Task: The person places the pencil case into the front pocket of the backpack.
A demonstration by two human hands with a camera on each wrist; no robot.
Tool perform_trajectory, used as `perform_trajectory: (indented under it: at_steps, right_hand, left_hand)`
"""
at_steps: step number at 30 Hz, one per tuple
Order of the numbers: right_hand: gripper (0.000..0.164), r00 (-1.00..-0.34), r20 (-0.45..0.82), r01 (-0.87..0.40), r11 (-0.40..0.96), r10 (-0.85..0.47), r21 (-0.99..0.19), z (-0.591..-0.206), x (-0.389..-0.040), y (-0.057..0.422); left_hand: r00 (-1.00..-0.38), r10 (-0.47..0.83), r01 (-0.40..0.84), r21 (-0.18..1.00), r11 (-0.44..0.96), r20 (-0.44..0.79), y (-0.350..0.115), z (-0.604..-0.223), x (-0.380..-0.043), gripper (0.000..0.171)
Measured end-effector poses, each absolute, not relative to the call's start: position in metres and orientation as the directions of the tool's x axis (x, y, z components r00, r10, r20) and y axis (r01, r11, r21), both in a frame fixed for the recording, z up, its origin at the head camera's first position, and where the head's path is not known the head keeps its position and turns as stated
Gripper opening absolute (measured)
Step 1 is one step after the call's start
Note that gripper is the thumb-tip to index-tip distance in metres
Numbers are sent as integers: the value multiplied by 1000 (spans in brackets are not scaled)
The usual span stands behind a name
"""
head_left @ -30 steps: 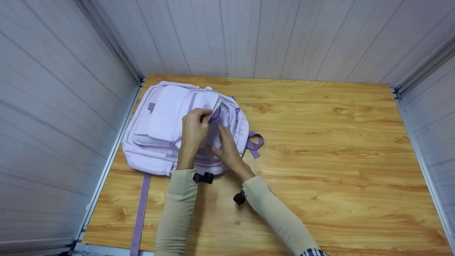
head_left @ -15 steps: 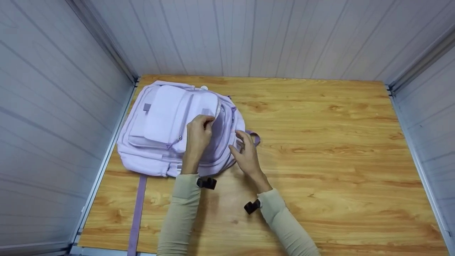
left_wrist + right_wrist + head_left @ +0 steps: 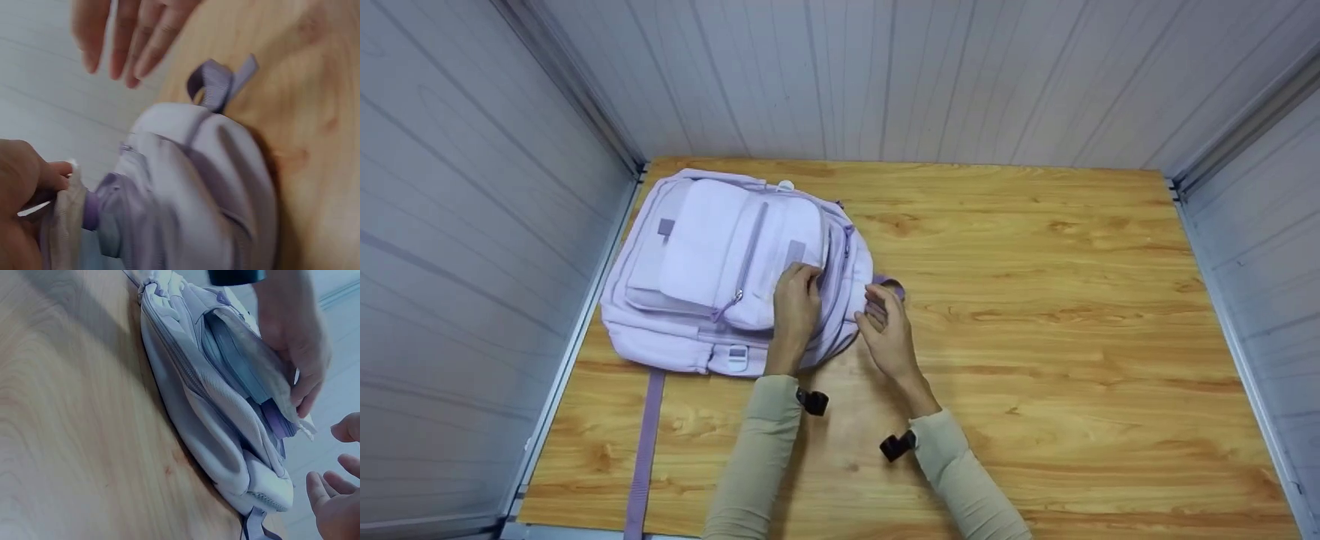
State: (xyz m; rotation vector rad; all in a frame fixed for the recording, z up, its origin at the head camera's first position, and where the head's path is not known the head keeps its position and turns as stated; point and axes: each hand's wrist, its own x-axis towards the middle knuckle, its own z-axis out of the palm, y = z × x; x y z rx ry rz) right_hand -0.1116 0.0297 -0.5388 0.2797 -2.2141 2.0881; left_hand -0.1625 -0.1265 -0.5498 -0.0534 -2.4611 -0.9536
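A pale lilac backpack [image 3: 705, 247] lies on its back on the wooden table, front pockets facing up. My left hand [image 3: 796, 307] pinches the edge of its front pocket flap [image 3: 259, 365] between thumb and fingers. Seen from the right wrist, that pocket gapes, showing a bluish-grey lining [image 3: 233, 357] and a purple band-like piece [image 3: 275, 419] by the pinched edge. My right hand [image 3: 891, 337] hovers beside the bag's right end, fingers loosely bent and apart from the thumb, holding nothing.
A purple strap [image 3: 645, 457] runs from the bag to the table's front edge. At the bag's right end sticks out a purple loop [image 3: 214, 84]. Pale panel walls [image 3: 847, 82] enclose the table [image 3: 1057, 322] at the back and both sides.
My left hand has drawn the flap edge toward the front right, and the flap lies flatter. My right hand has come out from the pocket opening and moved right.
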Motion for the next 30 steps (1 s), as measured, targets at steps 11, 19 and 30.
perform_trajectory:
  at_steps: [11, 19, 30]
  right_hand:
    - [43, -975, 217, -219, 41, -43, -975, -544, -114, 34]
    - [42, -974, 226, -225, 68, 11, -972, -550, -129, 46]
    - [39, -942, 331, -308, 239, 61, -921, -560, -156, 70]
  left_hand:
    - [-813, -72, 273, 488, 829, 578, -120, -572, -165, 10]
    - [-831, -138, 224, 552, 803, 538, -114, -567, -165, 12]
    - [-782, 46, 450, 512, 731, 622, -77, -549, -163, 17]
